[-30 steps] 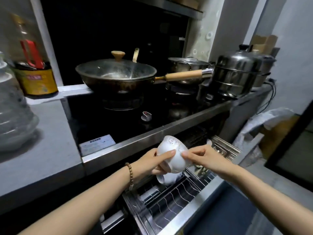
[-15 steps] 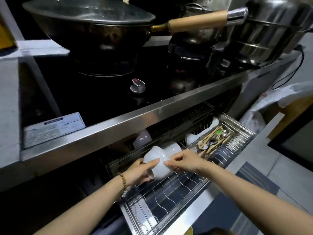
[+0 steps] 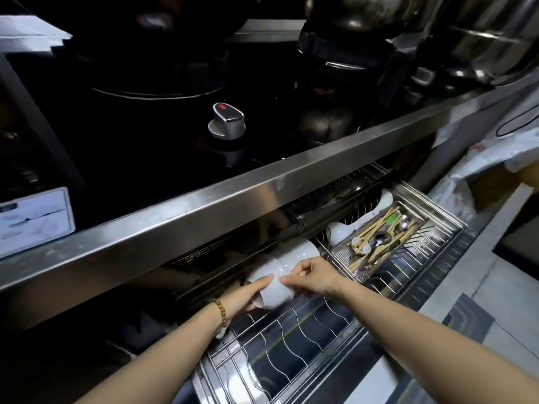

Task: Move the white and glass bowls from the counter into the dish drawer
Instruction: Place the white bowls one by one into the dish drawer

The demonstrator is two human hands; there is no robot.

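A white bowl (image 3: 275, 290) lies on its side at the back of the open dish drawer (image 3: 291, 342), on the wire rack. Both hands hold it. My left hand (image 3: 248, 295) grips its left side, thumb on top and fingers underneath. My right hand (image 3: 310, 277) pinches its right edge. A second white bowl (image 3: 300, 252) lies just behind it, touching it, partly under the counter's steel edge. No glass bowl is in view.
A steel cutlery tray (image 3: 379, 246) with chopsticks and spoons sits in the drawer's right half, white dishes (image 3: 339, 233) behind it. The steel counter edge (image 3: 204, 217) overhangs the drawer's back. Above are the black stove top, a knob (image 3: 227, 121) and pots.
The bowl has come down from in front of the counter edge into the drawer's rack, against the other bowl. The view has dipped and closed in on the drawer.
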